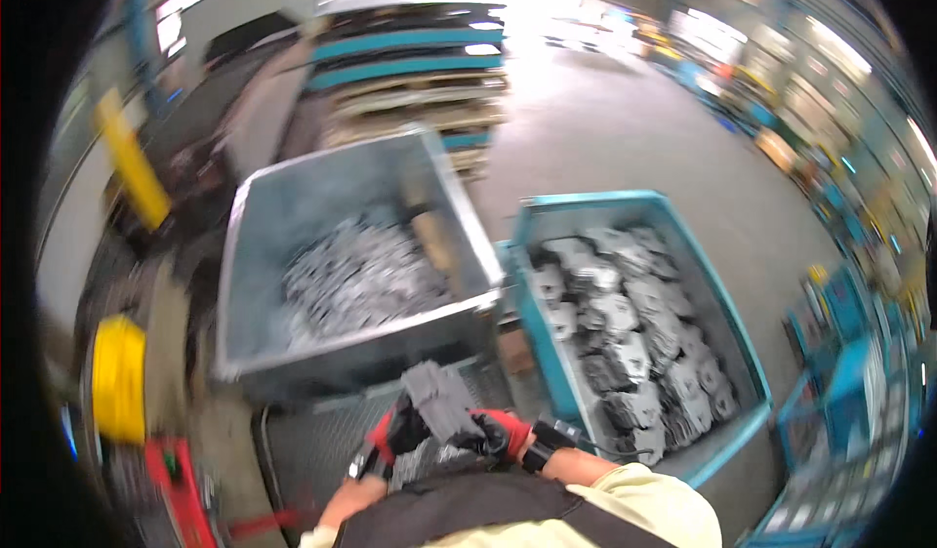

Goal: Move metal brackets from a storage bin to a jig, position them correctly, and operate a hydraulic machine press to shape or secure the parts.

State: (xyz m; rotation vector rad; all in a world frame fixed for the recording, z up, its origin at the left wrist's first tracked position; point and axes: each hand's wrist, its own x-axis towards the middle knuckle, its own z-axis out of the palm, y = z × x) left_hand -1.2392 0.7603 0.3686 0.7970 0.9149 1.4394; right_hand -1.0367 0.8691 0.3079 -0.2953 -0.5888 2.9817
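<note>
Head view, looking down over your chest. Both of your hands wear red-and-black gloves and meet low in the centre of the frame. Your left hand [398, 429] is closed around the lower left side of a stack of grey metal plates [441, 400]; your right hand [496, 435] is closed around its lower right side, fingers curled over the edge. The stack is held between the two hands, tilted, with its upper end leaning away from you toward the bins. A dark band sits on your right wrist, and a pale yellow sleeve [644, 499] covers the right forearm.

Directly beyond the stack stands a grey steel bin [256, 255] with sloped walls, holding a heap of bright, silvery stamped parts [356, 280]. Just to its right, nearly touching at the corner, stands a teal bin [547, 353] filled with darker grey, flat metal castings [634, 343] lying loosely over one another. The stack in your hands hangs in front of the near wall of the grey bin, between the two bins but closer to the grey one.

Behind the grey bin, wooden pallets [420, 99] are piled with teal frames. At far left are a yellow post [132, 162] and a yellow rounded object [119, 377]; motion blur hides their detail. Bare concrete floor [625, 128] runs off to the upper right.
</note>
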